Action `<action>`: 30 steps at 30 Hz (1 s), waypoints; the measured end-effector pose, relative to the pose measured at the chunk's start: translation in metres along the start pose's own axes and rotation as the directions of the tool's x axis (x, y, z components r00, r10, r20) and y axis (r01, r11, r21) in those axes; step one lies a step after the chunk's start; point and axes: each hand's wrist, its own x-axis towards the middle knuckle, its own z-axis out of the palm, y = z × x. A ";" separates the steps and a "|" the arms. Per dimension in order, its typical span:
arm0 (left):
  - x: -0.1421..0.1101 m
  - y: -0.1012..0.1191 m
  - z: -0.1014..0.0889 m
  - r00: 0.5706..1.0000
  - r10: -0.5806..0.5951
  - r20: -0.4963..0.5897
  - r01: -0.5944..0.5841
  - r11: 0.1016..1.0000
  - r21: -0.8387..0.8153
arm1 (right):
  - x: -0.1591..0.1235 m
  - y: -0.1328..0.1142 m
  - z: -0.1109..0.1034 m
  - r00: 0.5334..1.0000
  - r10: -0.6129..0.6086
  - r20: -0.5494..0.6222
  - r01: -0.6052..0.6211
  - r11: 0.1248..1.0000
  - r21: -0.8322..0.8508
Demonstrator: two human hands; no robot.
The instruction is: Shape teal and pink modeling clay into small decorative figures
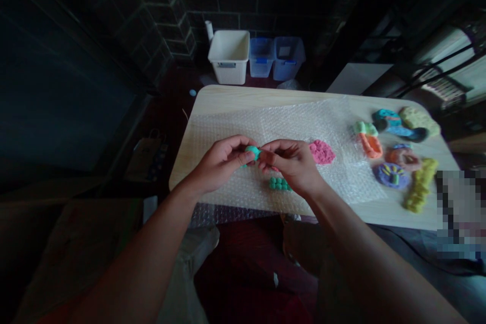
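My left hand (224,163) pinches a piece of green modelling clay (252,151) between thumb and fingers. From the other side, the thumb and fingertips of my right hand (294,164) close on the same piece. Both hands are above a sheet of bubble wrap (239,124). Just below my right hand lie small green clay balls (279,183) set in rows, partly covered by the hand. A bumpy pink clay piece (322,152) rests to the right of my right hand. Some more pink shows under its fingers, too hidden to make out.
Along the table's (228,93) right side are several coloured clay pieces, among them an orange and green one (368,139), a purple disc (393,175) and a yellow strip (420,187). A white bin (230,58) and blue plastic boxes (287,58) stand beyond the far edge.
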 end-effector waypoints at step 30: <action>0.015 -0.028 -0.042 0.850 0.230 -0.474 -0.034 0.922 0.386 | 0.003 0.002 -0.005 0.985 0.148 -0.090 -0.095 0.896 0.433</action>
